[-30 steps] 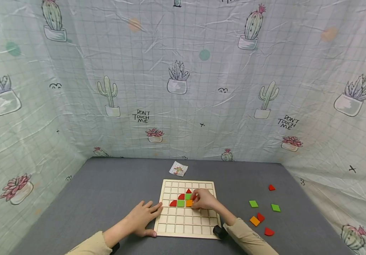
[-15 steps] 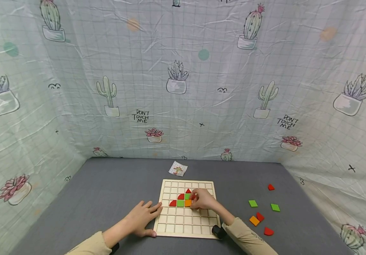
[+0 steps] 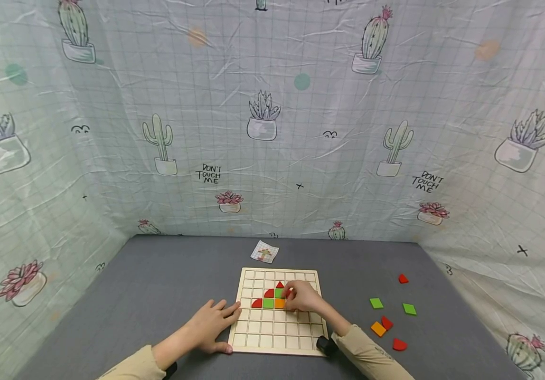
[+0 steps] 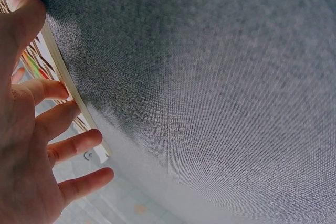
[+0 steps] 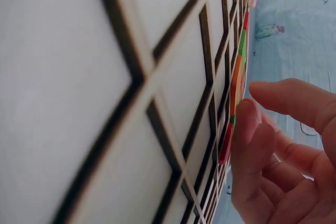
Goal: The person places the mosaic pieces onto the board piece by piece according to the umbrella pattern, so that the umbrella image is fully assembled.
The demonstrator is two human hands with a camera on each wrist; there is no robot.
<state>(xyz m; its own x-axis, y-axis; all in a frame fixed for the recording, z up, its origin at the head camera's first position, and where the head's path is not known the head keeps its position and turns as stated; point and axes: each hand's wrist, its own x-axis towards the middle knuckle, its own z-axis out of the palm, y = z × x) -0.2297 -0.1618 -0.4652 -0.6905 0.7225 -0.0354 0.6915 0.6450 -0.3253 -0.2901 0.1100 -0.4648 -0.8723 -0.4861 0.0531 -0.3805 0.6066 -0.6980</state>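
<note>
My left hand (image 3: 210, 326) lies with spread fingers along the left edge of the wooden grid board (image 3: 272, 338), its thumb at the near corner. Over the middle of the board is my right hand (image 3: 304, 296), fingers bent down and holding a red rounded tile (image 5: 226, 144) at the board's surface. That tile is mostly covered by the fingers in the head view. Beside it on the grid lie an orange square tile (image 3: 279, 303), a green square tile (image 3: 268, 303), another green one (image 3: 279, 293), two red quarter-round tiles and a red triangle tile (image 3: 279, 285).
A small paper card (image 3: 264, 252) with a coloured pattern lies behind the board. To the right, loose on the grey table (image 3: 182, 264), are green tiles (image 3: 376, 303), an orange tile (image 3: 378, 329) and several red tiles (image 3: 399, 344). A cactus-print curtain (image 3: 272, 158) surrounds the table.
Both hands stay in nearly the same place, and the tiles keep their positions. Only a slight shift of the head view shows.
</note>
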